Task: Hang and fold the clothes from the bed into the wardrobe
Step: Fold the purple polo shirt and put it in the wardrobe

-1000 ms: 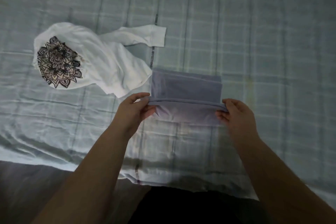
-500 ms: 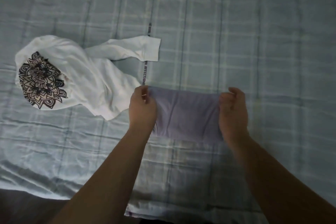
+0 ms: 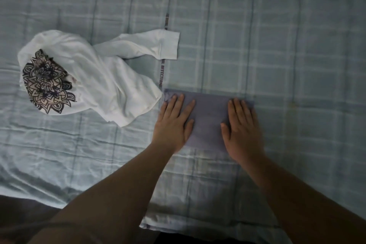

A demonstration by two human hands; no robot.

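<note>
Both palms flat on the folded purple garment [image 3: 208,115]: our left hand [image 3: 173,125] and right hand [image 3: 242,130] press it with fingers straight and close together, pinching nothing. It lies on the bed [image 3: 287,45] near the front edge, just beside the crumpled white shirt [image 3: 103,85]. It looks thin, light and limp, so we'd lift it from under both short ends to keep the fold.

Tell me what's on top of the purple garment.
The left hand and right hand press flat on the purple garment; nothing else. Cloth beneath their palms is hidden.
</note>
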